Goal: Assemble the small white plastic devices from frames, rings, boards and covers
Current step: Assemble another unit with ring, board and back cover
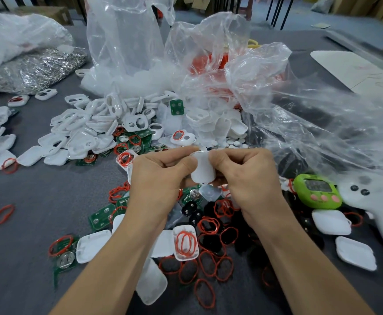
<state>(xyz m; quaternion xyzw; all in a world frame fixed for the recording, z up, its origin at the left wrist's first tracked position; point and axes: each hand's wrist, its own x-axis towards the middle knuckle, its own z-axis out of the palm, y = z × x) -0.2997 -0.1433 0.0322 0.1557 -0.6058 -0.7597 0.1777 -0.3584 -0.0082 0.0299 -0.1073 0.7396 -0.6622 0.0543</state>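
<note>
A small white plastic device [203,169] is pinched between both hands above the middle of the table, its smooth cover side facing me. My left hand [161,176] grips its left edge, thumb on top. My right hand [245,176] grips its right edge the same way. White frames [83,130] lie heaped behind the hands. Green boards [100,215] and red rings [208,264] are scattered below my wrists. Loose white covers [92,246] lie among them, one tray-like cover [185,243] holding several red rings.
Crumpled clear plastic bags [231,71] rise behind the pile and spread right. A bag of silver metal parts [38,69] sits far left. A green timer [318,192] and a white controller [372,201] lie at right. Grey tabletop [33,201] shows at left.
</note>
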